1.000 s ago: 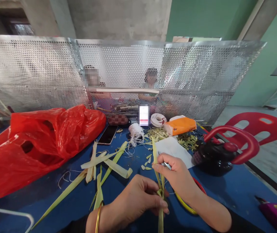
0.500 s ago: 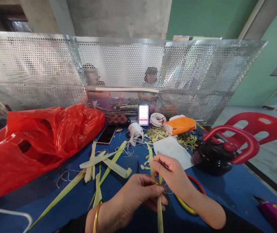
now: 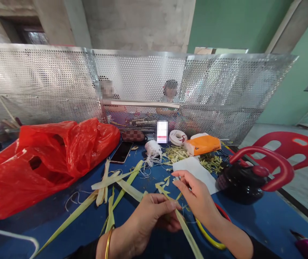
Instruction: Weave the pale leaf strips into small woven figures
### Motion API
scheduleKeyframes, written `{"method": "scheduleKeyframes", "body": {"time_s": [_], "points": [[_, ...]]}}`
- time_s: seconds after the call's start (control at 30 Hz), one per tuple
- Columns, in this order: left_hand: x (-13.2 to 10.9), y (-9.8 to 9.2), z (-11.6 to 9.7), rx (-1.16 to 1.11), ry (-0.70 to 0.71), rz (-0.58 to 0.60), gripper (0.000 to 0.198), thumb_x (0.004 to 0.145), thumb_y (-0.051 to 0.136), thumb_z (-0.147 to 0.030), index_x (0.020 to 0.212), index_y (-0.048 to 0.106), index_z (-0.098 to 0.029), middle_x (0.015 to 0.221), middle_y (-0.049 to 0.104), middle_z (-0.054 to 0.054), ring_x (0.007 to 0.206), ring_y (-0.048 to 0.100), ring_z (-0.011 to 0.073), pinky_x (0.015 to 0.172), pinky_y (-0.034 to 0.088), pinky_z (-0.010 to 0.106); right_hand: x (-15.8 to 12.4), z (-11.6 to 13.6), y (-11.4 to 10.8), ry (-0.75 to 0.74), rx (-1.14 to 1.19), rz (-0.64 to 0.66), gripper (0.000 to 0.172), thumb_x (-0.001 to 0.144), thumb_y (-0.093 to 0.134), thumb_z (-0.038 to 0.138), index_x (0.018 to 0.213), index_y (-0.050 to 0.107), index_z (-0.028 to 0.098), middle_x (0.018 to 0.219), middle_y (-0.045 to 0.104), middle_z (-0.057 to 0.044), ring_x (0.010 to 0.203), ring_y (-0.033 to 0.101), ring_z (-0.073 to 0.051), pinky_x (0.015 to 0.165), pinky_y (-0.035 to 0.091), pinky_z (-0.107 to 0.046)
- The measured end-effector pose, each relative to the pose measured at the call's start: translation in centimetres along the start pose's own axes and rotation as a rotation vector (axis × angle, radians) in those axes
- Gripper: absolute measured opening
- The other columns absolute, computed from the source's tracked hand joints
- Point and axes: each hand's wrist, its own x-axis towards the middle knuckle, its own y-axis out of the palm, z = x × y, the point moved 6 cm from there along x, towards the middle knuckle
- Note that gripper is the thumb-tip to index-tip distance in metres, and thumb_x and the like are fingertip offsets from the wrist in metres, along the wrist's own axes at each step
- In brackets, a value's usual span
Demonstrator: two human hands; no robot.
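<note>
My left hand [image 3: 154, 219], with a gold bangle at the wrist, pinches a pale green leaf strip [image 3: 188, 232] that resembles corn husk. One end of the strip runs down toward the table's near edge, and the other pokes out above the fingers. Just to the right, my right hand [image 3: 194, 196] hovers with thumb and forefinger a little apart, free of the strip; its other fingers are partly hidden. More leaf strips [image 3: 128, 178] lie crossed on the table to the left. Small leaf scraps [image 3: 166, 181] lie beyond my hands.
Left is a red plastic bag [image 3: 70, 154] beside a phone [image 3: 122, 151]. Ahead are white thread [image 3: 154, 151], a ribbon roll [image 3: 178, 137], an orange tissue pack [image 3: 203, 144] and white paper [image 3: 194, 171]. A dark kettle [image 3: 241, 183] stands right. People sit behind the perforated metal screen [image 3: 140, 77].
My right hand has let go of the leaf strip's upper part. In my left hand the strip has tilted, its lower end swinging right. The camera view has shifted slightly.
</note>
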Motion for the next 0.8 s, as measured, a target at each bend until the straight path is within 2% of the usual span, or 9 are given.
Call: {"method": "scheduleKeyframes", "body": {"time_s": [0.23,0.3,0.37,0.43,0.5,0.57,0.63,0.73,0.8], "points": [[0.0,0.7,0.1,0.071,-0.036,0.045,0.024,0.068,0.070,-0.035,0.067,0.071,-0.011,0.054,0.066,0.005,0.047,0.060,0.0121,0.053,0.048,0.023,-0.3,-0.3,0.3,-0.007,-0.021,-0.024,0.021,0.092,0.049,0.034,0.103,0.060,0.020,0.060,0.046,0.006,0.053,0.050,-0.014,0.054,0.044,-0.024],[0.1,0.5,-0.2,0.050,-0.020,0.017,0.025,0.068,0.071,-0.036,0.068,0.071,-0.011,0.055,0.066,0.005,0.047,0.060,0.0118,0.053,0.048,0.023,-0.1,-0.2,-0.1,-0.040,-0.040,-0.055,0.020,0.093,0.048,0.033,0.103,0.060,0.020,0.064,0.053,0.003,0.058,0.055,-0.015,0.059,0.047,-0.025],[0.0,0.1,-0.7,0.000,0.034,-0.024,0.029,0.069,0.073,-0.040,0.074,0.071,-0.011,0.057,0.066,0.004,0.050,0.061,0.0113,0.054,0.048,0.021,-0.1,0.6,-1.3,-0.144,-0.078,-0.136,0.018,0.094,0.047,0.030,0.103,0.060,0.021,0.081,0.062,-0.003,0.076,0.062,-0.019,0.071,0.050,-0.028],[-0.2,-0.3,-1.3,-0.070,0.091,-0.051,0.034,0.073,0.071,-0.044,0.079,0.071,-0.010,0.066,0.069,0.007,0.059,0.064,0.0130,0.059,0.049,0.022,-0.6,2.2,-2.7,-0.294,-0.147,-0.239,0.017,0.094,0.048,0.027,0.102,0.061,0.022,0.099,0.064,-0.008,0.094,0.061,-0.022,0.083,0.048,-0.033],[-0.5,-0.3,-2.0,-0.139,0.135,-0.050,0.036,0.076,0.068,-0.045,0.085,0.071,-0.010,0.079,0.072,0.011,0.072,0.068,0.0168,0.065,0.051,0.024,-1.6,4.0,-3.6,-0.432,-0.233,-0.288,0.013,0.092,0.052,0.022,0.100,0.063,0.023,0.092,0.065,-0.007,0.087,0.062,-0.022,0.079,0.048,-0.034],[-0.9,-0.3,-2.7,-0.179,0.179,-0.043,0.031,0.076,0.070,-0.039,0.087,0.071,-0.010,0.089,0.072,0.012,0.081,0.067,0.0186,0.067,0.051,0.024,-2.9,5.8,-3.3,-0.589,-0.286,-0.227,0.011,0.089,0.056,0.015,0.092,0.062,0.023,0.076,0.065,-0.004,0.069,0.061,-0.019,0.069,0.047,-0.032],[-1.3,-0.3,-3.3,-0.187,0.239,-0.062,0.025,0.074,0.072,-0.032,0.088,0.071,-0.011,0.091,0.071,0.011,0.082,0.065,0.0173,0.065,0.051,0.023,-4.0,6.7,-2.3,-0.660,-0.315,-0.111,0.010,0.088,0.057,0.014,0.091,0.063,0.021,0.069,0.064,-0.002,0.060,0.060,-0.016,0.061,0.046,-0.029],[-1.7,-0.4,-3.8,-0.179,0.296,-0.126,0.019,0.075,0.072,-0.028,0.084,0.070,-0.012,0.087,0.071,0.009,0.076,0.063,0.0143,0.060,0.048,0.020,-4.0,5.8,-0.2,-0.507,-0.315,0.057,0.010,0.091,0.055,0.024,0.091,0.065,0.022,0.071,0.067,-0.002,0.058,0.062,-0.015,0.053,0.045,-0.025],[-1.8,-0.5,-3.9,-0.179,0.315,-0.151,0.017,0.077,0.071,-0.027,0.081,0.069,-0.011,0.088,0.071,0.009,0.074,0.062,0.0127,0.058,0.047,0.018,-3.6,4.5,0.9,-0.355,-0.257,0.101,0.015,0.092,0.054,0.032,0.094,0.066,0.022,0.074,0.068,-0.003,0.058,0.062,-0.016,0.053,0.046,-0.024]]}}
